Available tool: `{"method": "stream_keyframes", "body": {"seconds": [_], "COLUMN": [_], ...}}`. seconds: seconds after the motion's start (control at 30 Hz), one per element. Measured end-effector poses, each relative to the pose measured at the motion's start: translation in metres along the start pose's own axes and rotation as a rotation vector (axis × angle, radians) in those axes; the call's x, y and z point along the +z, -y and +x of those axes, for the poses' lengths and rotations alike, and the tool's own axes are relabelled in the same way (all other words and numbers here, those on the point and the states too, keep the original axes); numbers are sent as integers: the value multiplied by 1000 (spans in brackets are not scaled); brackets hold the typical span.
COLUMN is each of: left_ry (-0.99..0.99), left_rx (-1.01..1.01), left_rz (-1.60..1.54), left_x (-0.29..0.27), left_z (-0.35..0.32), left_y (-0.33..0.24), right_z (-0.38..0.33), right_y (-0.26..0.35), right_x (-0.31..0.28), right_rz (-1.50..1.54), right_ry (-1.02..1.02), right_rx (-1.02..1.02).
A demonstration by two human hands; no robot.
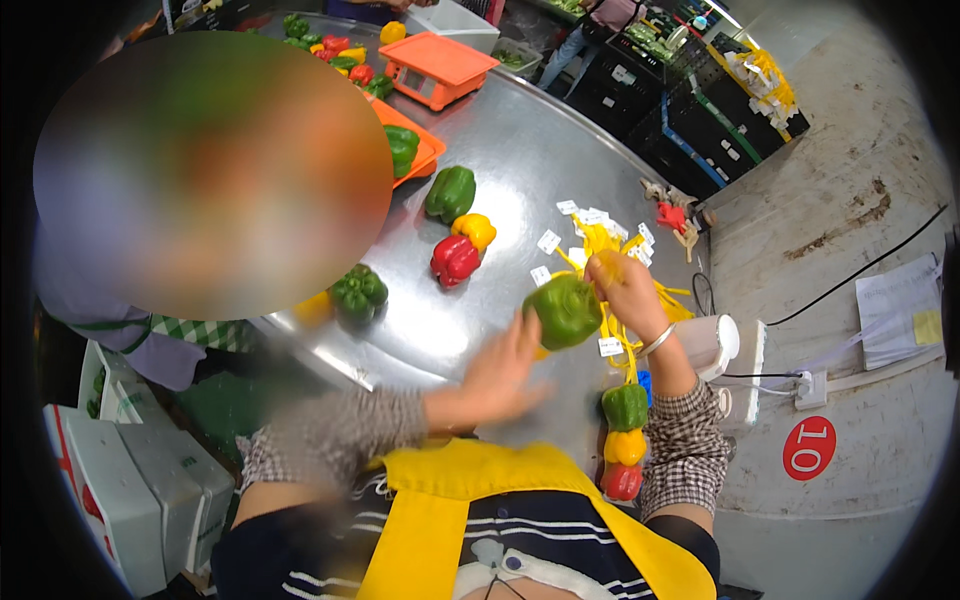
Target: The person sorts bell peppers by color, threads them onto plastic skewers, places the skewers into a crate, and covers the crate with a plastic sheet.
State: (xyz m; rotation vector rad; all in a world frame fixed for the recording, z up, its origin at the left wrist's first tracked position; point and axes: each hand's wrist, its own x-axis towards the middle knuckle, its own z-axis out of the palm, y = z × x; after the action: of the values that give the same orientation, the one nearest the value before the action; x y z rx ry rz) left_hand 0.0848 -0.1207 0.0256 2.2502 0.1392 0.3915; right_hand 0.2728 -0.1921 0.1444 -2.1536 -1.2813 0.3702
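The right hand [628, 290], fingers clamped, holds a glossy green bell pepper [565, 310]; the blurred left hand [500, 372] hovers beside it, fingers apart; a shallow orange plastic tray [428, 155] contains another green pepper [402, 148]

- The pepper [566, 310] between the two hands is green.
- Three peppers [624, 440] stand in a row by the right arm: green, yellow, red.
- The apron [470, 500] is yellow over a navy top with white stripes.
- Both sleeves [688, 440] are brown-and-white check.
- The scale [440, 65] and tray [425, 150] are orange.
- The table [520, 170] is bare grey steel.
- The net bags [610, 260] are yellow with white tags.
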Motion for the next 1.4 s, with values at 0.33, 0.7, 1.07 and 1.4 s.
{"method": "stream_keyframes", "body": {"seconds": [0.33, 0.7, 1.07, 1.4], "left_ry": [26, 722, 1334, 442], "left_rx": [59, -408, -897, -1049], "left_rz": [-569, -424, -499, -976], "left_x": [-103, -120, -111, -114], "left_z": [50, 130, 122, 44], "left_y": [-21, -45, -7, -19], "right_z": [-41, -41, -47, -76], "right_y": [35, 43, 61, 19], "right_x": [-41, -42, 15, 47], "right_rz": [163, -247, -556, -146], "right_ry": [50, -46, -188, -243], "right_rx": [112, -465, -869, -608]}}
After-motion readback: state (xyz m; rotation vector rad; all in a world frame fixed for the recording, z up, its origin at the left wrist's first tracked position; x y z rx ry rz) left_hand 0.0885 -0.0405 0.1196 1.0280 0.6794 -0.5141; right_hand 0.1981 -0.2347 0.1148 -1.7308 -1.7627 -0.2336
